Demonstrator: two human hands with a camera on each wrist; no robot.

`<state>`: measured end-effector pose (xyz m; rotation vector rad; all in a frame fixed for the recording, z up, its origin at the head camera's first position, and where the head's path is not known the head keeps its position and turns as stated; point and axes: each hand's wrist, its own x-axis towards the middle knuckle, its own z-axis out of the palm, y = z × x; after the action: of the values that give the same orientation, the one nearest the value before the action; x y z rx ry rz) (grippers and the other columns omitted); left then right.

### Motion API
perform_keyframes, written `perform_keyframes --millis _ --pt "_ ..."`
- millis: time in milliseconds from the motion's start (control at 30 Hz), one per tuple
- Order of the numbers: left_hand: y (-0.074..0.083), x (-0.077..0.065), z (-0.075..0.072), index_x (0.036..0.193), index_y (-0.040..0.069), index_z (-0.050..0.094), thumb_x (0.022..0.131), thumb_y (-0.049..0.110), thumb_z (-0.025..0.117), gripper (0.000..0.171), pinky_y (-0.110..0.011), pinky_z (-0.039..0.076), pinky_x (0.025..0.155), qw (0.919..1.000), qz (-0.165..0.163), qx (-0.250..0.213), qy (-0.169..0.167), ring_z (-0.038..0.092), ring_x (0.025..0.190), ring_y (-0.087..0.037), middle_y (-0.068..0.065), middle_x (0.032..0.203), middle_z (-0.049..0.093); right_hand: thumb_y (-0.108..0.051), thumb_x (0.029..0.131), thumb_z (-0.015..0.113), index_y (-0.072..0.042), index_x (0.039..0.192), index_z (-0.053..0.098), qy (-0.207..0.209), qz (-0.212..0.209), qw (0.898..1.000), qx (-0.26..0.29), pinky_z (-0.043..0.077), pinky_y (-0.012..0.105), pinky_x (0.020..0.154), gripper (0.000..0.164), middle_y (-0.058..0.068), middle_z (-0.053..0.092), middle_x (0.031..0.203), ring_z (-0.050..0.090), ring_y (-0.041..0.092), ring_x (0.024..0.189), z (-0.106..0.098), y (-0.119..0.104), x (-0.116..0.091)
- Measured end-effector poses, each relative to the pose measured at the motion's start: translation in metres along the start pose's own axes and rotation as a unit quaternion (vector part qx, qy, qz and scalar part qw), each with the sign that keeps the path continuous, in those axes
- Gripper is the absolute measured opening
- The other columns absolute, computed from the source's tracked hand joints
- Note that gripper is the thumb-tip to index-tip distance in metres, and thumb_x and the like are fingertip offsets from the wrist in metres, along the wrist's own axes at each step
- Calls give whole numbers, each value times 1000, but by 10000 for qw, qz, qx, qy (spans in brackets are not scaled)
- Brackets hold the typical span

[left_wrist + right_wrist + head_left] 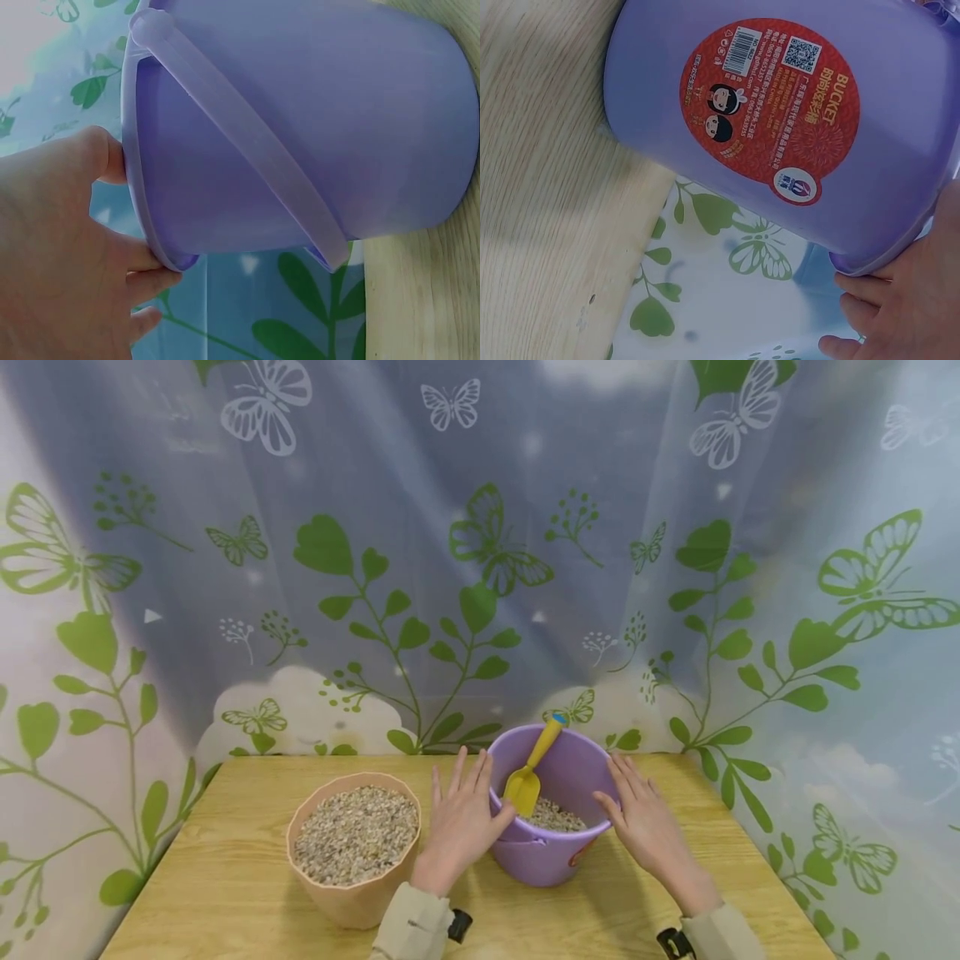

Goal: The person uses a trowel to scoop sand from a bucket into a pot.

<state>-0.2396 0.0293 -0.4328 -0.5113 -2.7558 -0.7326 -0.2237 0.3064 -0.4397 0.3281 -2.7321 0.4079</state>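
Note:
A purple bucket [540, 862] stands on the table, with some grainy, gravel-like material [557, 817] at its bottom. Leaning inside is a yellow toy shovel [522, 789] with a blue-tipped handle. My left hand [459, 821] touches the bucket's left rim, its fingers extended. On the opposite side, my right hand [648, 827] rests against the rim with fingers straight. The left wrist view shows the bucket's handle [255, 146] hanging down along its wall. A red label [772, 105] appears on the bucket in the right wrist view.
Left of the bucket, a peach-coloured pot [352, 897] is filled nearly to the brim with the same kind of grains. The wooden table [225, 835] ends at the back against a curtain [420, 568] printed with butterflies and leaves.

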Motion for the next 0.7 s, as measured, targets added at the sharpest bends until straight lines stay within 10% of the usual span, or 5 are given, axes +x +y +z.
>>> perform_keyframes --millis 700 --pt "-4 -12 -4 155 4 38 96 44 53 73 -64 3 119 9999 -85 -33 107 13 155 -33 -10 163 32 -39 108 43 5 154 32 -69 43 10000 36 22 64 116 64 23 31 161 25 43 149 4 -11 -5"
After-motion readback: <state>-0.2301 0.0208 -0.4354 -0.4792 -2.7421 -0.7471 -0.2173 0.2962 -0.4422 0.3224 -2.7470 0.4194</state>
